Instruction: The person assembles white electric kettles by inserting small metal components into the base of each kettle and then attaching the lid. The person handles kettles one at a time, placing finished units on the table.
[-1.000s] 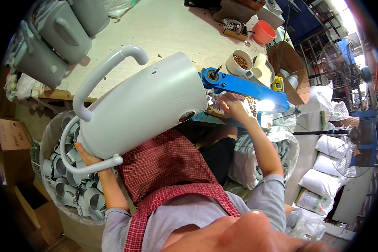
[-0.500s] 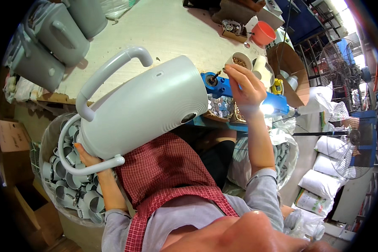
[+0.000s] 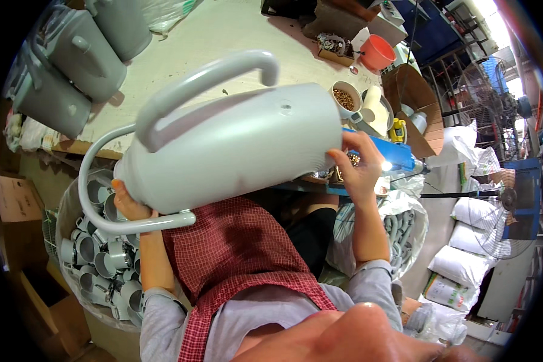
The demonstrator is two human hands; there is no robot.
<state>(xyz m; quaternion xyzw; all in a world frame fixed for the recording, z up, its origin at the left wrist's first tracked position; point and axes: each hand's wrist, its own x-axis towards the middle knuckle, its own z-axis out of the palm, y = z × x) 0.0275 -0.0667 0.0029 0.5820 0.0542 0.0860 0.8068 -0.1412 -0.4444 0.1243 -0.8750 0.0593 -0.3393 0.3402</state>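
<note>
We hold a large pale grey plastic jug body (image 3: 235,151) lying on its side across the middle of the frame, lifted above our lap and our red checked apron (image 3: 235,253). Its curved top handle (image 3: 205,84) arches over the upper side, and a thin grey loop (image 3: 102,199) sweeps from its left end down and round beneath it.

Our left hand (image 3: 130,205), at centre left, is clenched on the jug body's left end where the loop meets it; only the fingers and part of the palm show, the rest is hidden behind the plastic. Our right hand (image 3: 359,166), right of centre, rests with curled fingers against the jug body's right end, thumb and fingers pressing on its rim. Just behind that hand lies a blue tool (image 3: 392,154) with a small bright light at its tip; we cannot tell whether the hand touches it.

Under the left hand, at lower left, a mesh basket (image 3: 54,235) is filled with small grey plastic cups. In the upper left corner several more grey jug bodies (image 3: 84,54) stand on the pale bench (image 3: 223,36). Toward upper right, on the bench, we see a round white bowl of small brown parts (image 3: 344,98), an orange bowl (image 3: 377,53) and a cardboard box (image 3: 419,108). At the right edge stand white sacks (image 3: 464,241) and a floor fan (image 3: 501,223).
</note>
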